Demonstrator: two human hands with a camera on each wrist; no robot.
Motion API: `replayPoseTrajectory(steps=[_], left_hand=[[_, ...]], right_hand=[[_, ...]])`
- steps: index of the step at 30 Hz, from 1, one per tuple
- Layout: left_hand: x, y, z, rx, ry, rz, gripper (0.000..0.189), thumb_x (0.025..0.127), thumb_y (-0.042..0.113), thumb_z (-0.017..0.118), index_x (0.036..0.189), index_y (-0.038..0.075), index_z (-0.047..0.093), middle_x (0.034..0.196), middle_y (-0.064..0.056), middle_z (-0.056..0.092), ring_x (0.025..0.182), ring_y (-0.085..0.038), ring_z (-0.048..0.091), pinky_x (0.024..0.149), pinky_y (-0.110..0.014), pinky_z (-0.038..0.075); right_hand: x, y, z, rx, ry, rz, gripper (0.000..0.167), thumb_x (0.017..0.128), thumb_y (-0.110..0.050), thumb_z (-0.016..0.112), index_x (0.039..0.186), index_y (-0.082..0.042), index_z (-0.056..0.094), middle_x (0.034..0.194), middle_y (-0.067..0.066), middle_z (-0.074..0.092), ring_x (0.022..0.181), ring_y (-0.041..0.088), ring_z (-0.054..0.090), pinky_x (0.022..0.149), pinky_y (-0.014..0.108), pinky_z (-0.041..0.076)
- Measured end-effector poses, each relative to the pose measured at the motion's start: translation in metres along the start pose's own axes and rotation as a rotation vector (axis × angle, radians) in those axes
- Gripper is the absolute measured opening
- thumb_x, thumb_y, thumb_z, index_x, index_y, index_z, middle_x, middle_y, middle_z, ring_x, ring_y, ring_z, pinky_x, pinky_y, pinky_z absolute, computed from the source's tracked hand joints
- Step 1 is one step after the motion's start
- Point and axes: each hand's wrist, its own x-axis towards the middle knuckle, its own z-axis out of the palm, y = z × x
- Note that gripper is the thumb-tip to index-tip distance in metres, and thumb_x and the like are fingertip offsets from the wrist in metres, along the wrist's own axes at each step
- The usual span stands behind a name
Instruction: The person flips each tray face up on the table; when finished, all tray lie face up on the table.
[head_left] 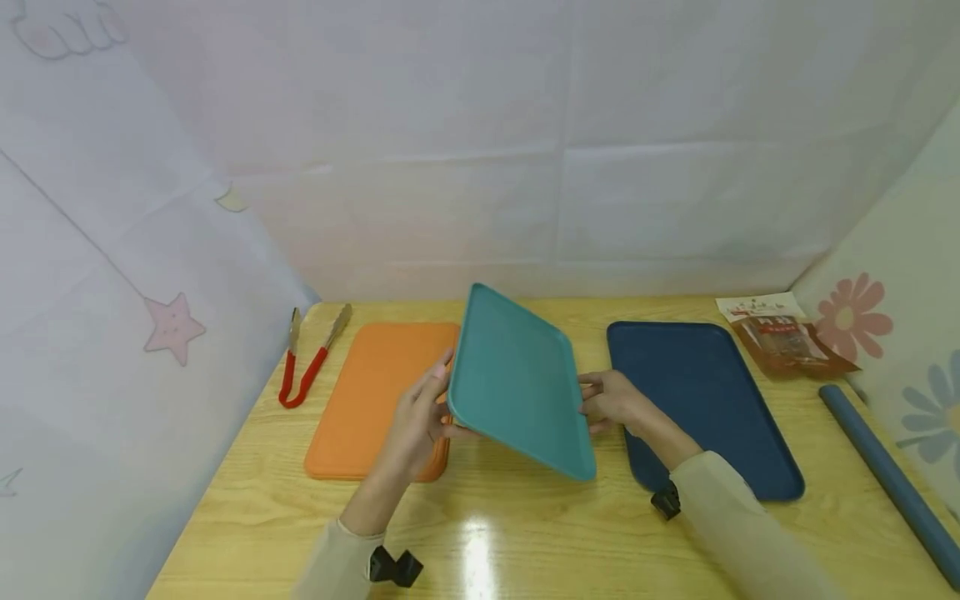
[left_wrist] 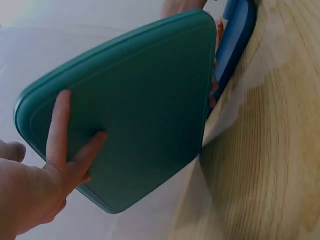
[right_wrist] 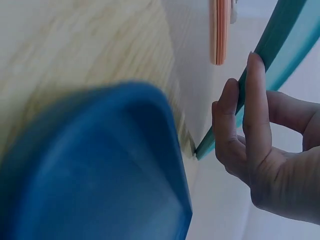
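Observation:
A teal tray (head_left: 521, 387) is held tilted above the table, its left side raised higher than its right. My left hand (head_left: 420, 412) grips its left edge; in the left wrist view two fingers (left_wrist: 59, 130) lie spread across the underside. At the opposite edge my right hand (head_left: 611, 400) holds the rim, with fingers (right_wrist: 257, 110) against the underside and the thumb on the other face. An orange tray (head_left: 375, 400) lies flat at the left, partly behind the left hand. Under the right forearm lies a dark blue tray (head_left: 705, 400).
Red-handled tongs (head_left: 303, 379) lie spread at the far left of the wooden table (head_left: 247, 517). A brown snack packet (head_left: 787, 342) sits at the back right. Along the right edge runs a grey-blue rod (head_left: 892, 475). Printed cloth walls (head_left: 480, 150) surround the table.

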Motion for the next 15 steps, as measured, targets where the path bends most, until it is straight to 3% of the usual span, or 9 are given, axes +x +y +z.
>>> replayPoseTrajectory(steps=[5, 10, 15], left_hand=[[0.032, -0.007, -0.025, 0.046, 0.045, -0.175, 0.06, 0.101, 0.031, 0.052, 0.153, 0.014, 0.028, 0.149, -0.011, 0.038, 0.099, -0.024, 0.067, 0.061, -0.028, 0.057], [0.051, -0.016, -0.039, 0.154, 0.02, -0.283, 0.057, 0.1, 0.026, 0.055, 0.151, 0.015, 0.033, 0.142, -0.015, 0.045, 0.097, -0.023, 0.067, 0.06, -0.03, 0.057], [0.062, -0.028, -0.047, 0.291, -0.017, -0.331, 0.055, 0.1, 0.021, 0.055, 0.15, 0.011, 0.034, 0.134, -0.02, 0.049, 0.094, -0.025, 0.063, 0.058, -0.034, 0.058]], right_hand=[[-0.002, 0.002, -0.009, -0.022, -0.014, 0.002, 0.064, 0.089, 0.006, 0.06, 0.146, 0.009, 0.031, 0.124, 0.03, 0.05, 0.096, 0.029, 0.065, 0.063, 0.038, 0.059], [-0.003, 0.007, -0.016, -0.044, -0.018, -0.004, 0.065, 0.088, 0.008, 0.06, 0.145, 0.011, 0.031, 0.124, 0.033, 0.05, 0.096, 0.032, 0.064, 0.061, 0.038, 0.059], [-0.003, 0.011, -0.022, -0.06, 0.018, 0.009, 0.065, 0.087, 0.011, 0.06, 0.145, 0.011, 0.032, 0.122, 0.032, 0.05, 0.096, 0.033, 0.063, 0.06, 0.039, 0.059]])
